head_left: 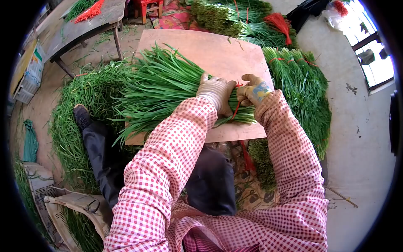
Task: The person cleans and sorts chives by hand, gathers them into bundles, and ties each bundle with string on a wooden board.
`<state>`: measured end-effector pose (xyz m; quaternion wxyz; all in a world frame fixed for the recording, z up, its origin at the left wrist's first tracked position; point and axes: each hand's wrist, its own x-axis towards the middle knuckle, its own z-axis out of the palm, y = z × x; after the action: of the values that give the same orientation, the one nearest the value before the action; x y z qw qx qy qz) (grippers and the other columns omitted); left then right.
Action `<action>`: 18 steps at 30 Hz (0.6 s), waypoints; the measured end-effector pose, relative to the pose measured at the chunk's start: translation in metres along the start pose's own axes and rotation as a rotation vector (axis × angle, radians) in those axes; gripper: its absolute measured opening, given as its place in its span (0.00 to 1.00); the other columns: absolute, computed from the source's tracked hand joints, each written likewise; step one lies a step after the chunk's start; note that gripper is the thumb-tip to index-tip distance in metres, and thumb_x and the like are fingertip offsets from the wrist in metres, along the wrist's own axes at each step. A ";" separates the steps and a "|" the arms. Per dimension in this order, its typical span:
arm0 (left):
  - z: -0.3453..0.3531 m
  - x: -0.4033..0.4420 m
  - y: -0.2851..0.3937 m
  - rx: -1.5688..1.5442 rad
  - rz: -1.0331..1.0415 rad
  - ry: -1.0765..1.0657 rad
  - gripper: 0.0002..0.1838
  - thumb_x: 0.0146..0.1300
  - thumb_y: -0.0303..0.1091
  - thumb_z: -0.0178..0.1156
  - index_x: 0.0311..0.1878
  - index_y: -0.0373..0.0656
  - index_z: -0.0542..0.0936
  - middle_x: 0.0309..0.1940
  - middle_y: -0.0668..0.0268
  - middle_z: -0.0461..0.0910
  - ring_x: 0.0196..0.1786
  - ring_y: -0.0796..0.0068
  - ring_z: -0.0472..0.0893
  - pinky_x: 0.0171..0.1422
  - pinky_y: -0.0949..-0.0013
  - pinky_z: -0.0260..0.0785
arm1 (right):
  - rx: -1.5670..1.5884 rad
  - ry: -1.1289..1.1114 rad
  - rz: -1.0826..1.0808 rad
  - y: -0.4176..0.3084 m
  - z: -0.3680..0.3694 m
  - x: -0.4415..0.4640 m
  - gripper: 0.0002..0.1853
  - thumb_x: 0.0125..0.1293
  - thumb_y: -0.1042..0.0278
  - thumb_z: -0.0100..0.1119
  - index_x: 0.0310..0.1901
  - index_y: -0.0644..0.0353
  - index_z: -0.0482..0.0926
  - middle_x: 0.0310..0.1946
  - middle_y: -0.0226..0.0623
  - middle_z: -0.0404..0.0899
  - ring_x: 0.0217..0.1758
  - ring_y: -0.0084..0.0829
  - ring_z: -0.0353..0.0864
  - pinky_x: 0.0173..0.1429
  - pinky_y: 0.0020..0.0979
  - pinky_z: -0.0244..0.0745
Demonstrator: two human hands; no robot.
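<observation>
A thick bunch of garlic chives (161,90) lies across a tan board (201,44), its loose leaf tips fanned to the left. My left hand (216,93), in a pale glove, presses over the bunch near its stem end with the fingers curled round it. Just right of it, a red tie (236,110) crosses the stems. My right hand (254,90), in a worn glove with a blue and yellow patch, is closed at the upper end of the tie, thumb and fingers together. The underside of the bunch is hidden.
Tied chive bunches (298,92) are stacked right of the board, with more chives (226,19) behind it. Red ties (278,26) lie on those. Loose greens (71,122) heap on the floor at left. A grey table (100,14) stands back left, a plastic crate (79,199) front left.
</observation>
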<state>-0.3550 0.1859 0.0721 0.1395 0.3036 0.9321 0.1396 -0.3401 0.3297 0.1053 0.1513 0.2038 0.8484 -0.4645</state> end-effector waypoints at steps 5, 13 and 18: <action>0.000 0.000 0.001 0.006 -0.015 0.006 0.48 0.37 0.58 0.76 0.64 0.50 0.70 0.58 0.62 0.76 0.65 0.66 0.71 0.74 0.52 0.52 | 0.058 -0.074 -0.046 0.006 -0.002 0.001 0.18 0.60 0.78 0.59 0.53 0.67 0.75 0.32 0.39 0.80 0.28 0.26 0.81 0.30 0.25 0.81; -0.004 0.001 0.006 0.045 -0.062 -0.055 0.48 0.38 0.58 0.75 0.63 0.49 0.70 0.58 0.62 0.76 0.65 0.66 0.71 0.73 0.53 0.52 | -0.029 -0.051 -0.101 0.003 0.006 -0.001 0.13 0.66 0.66 0.62 0.47 0.63 0.77 0.27 0.31 0.78 0.26 0.21 0.77 0.26 0.23 0.74; 0.005 0.006 0.001 0.063 -0.039 -0.031 0.53 0.40 0.59 0.73 0.69 0.50 0.62 0.67 0.60 0.66 0.72 0.65 0.62 0.76 0.50 0.47 | -0.393 0.233 -0.634 0.042 0.018 -0.014 0.11 0.64 0.63 0.63 0.37 0.63 0.81 0.31 0.41 0.82 0.32 0.36 0.81 0.36 0.35 0.77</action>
<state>-0.3570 0.1911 0.0664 0.1471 0.2919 0.9395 0.1027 -0.3064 0.3323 0.0716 -0.0610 -0.0499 0.9535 -0.2908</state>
